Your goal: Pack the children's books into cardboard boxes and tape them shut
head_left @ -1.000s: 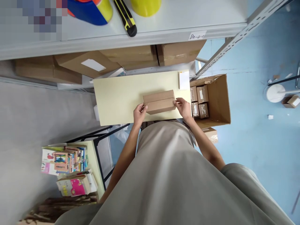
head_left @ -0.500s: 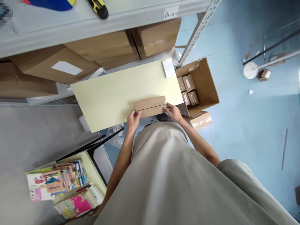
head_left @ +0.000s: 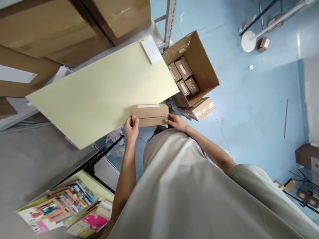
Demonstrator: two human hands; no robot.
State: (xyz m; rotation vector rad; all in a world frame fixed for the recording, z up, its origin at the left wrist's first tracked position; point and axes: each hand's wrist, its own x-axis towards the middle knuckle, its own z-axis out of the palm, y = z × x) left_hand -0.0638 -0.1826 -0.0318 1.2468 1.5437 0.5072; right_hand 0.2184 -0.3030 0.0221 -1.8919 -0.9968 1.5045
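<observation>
An open carton (head_left: 199, 66) holding small taped boxes (head_left: 183, 75) stood on the blue floor (head_left: 249, 113) beside a pale yellow table (head_left: 99, 89). Large cardboard boxes (head_left: 62, 30) filled the shelving behind it, and colourful books (head_left: 57, 209) lay on a lower table.

I see a small brown cardboard box (head_left: 149, 115), long and flat, closed, a clear tape strip along its top, lying level at the table's near right edge.

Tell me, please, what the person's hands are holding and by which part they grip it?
Both hands hold a long cardboard box by its short ends: left hand at the left end, right hand at the right.
</observation>
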